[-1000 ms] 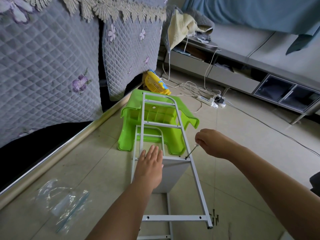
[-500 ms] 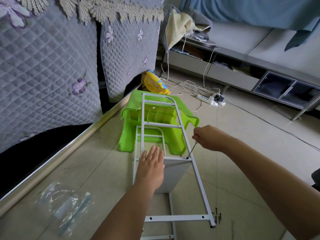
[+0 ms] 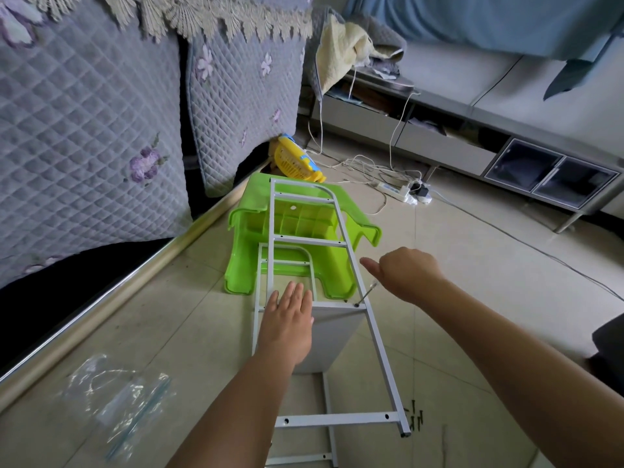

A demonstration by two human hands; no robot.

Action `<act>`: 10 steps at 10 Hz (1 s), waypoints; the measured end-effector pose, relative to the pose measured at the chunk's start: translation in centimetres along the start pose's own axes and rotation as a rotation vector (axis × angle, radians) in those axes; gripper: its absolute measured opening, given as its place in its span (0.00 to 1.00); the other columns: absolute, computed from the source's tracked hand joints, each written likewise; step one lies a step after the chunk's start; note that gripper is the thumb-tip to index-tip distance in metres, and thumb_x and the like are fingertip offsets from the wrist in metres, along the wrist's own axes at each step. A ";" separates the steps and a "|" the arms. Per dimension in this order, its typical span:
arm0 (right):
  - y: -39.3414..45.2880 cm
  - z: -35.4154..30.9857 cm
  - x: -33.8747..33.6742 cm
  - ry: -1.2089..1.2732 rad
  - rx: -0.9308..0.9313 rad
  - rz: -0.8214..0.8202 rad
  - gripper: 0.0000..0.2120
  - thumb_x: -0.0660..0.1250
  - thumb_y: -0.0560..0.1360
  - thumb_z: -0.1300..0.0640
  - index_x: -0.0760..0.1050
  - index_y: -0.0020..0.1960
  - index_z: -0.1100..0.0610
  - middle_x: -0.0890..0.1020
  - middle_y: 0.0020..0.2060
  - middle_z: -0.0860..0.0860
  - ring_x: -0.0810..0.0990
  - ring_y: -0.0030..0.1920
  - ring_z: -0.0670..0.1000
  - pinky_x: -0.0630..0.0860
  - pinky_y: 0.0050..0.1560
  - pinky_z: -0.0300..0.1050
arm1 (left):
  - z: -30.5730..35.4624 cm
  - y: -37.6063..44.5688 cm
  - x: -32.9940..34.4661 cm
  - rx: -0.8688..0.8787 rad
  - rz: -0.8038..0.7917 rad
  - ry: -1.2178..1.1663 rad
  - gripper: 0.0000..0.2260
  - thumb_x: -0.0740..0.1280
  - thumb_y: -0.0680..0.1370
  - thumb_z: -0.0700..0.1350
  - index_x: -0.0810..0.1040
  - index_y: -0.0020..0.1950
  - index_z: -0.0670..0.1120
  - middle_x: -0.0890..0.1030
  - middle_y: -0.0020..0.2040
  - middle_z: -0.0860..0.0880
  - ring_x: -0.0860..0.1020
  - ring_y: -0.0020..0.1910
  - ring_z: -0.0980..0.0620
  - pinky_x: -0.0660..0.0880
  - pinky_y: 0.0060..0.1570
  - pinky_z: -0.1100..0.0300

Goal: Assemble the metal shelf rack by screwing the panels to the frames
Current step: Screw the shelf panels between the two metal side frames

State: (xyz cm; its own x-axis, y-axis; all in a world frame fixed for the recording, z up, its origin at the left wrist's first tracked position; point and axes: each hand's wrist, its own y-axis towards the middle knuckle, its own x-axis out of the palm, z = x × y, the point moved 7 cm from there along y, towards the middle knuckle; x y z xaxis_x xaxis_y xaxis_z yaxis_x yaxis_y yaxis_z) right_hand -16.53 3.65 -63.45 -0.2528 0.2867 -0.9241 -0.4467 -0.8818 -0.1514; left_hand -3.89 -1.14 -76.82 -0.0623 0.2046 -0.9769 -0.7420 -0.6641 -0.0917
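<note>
Lower left, a crinkled clear bag. At centre, the left hand presses flat on the smooth white panel inside the tubular frame (its far end over a glossy green stool). The right hand seemingly grips a thin screwdriver.

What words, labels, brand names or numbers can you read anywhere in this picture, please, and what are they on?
No text can be read.
Yellow plastic toy: blue markings, blurred, no letters made out.
Power strip: any print too small to read.
White metal frame, white panel, green plastic stool: no markings visible.
</note>
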 end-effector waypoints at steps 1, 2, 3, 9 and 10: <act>0.0 -0.2 0.3 0.182 -0.081 0.037 0.16 0.50 0.81 0.51 0.67 0.58 0.61 0.74 0.57 0.58 0.75 0.56 0.59 0.68 0.48 0.47 | 0.0 0.0 0.0 0.001 0.002 0.002 0.23 0.46 0.83 0.47 0.44 0.77 0.43 0.43 0.77 0.45 0.41 0.76 0.48 0.40 0.73 0.50; 0.1 -0.4 0.9 0.293 -0.144 -0.059 0.10 0.53 0.79 0.60 0.67 0.57 0.63 0.75 0.54 0.60 0.75 0.54 0.60 0.67 0.47 0.46 | -0.1 0.0 0.0 0.001 0.006 -0.002 0.23 0.46 0.83 0.47 0.45 0.77 0.43 0.44 0.78 0.45 0.41 0.76 0.48 0.40 0.73 0.50; 0.7 0.3 1.2 0.178 -0.114 -0.044 0.13 0.53 0.81 0.55 0.70 0.56 0.64 0.77 0.53 0.61 0.76 0.54 0.60 0.68 0.45 0.45 | 0.0 0.0 0.0 0.002 0.007 -0.002 0.23 0.46 0.83 0.47 0.45 0.77 0.43 0.44 0.78 0.45 0.41 0.76 0.48 0.40 0.73 0.50; 0.7 0.2 1.6 -0.042 -0.072 -0.170 0.16 0.50 0.81 0.56 0.71 0.59 0.62 0.76 0.59 0.58 0.73 0.60 0.58 0.71 0.56 0.48 | 0.1 0.0 0.2 0.002 0.004 -0.014 0.22 0.46 0.83 0.47 0.48 0.77 0.42 0.49 0.77 0.45 0.45 0.76 0.47 0.41 0.74 0.49; 0.3 0.1 1.2 0.009 -0.096 -0.176 0.17 0.53 0.80 0.54 0.63 0.64 0.62 0.72 0.60 0.59 0.72 0.61 0.58 0.68 0.54 0.47 | -0.1 0.1 -0.1 0.003 0.009 -0.042 0.22 0.46 0.83 0.46 0.50 0.76 0.42 0.52 0.77 0.46 0.47 0.76 0.48 0.42 0.73 0.50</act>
State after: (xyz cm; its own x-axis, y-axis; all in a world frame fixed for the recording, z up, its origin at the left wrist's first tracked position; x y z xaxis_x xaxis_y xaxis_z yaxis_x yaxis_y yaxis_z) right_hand -17.07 3.82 -64.55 -0.1705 0.4364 -0.8834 -0.3995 -0.8502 -0.3429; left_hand -3.90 -1.23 -76.78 -0.0969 0.2287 -0.9687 -0.7431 -0.6640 -0.0824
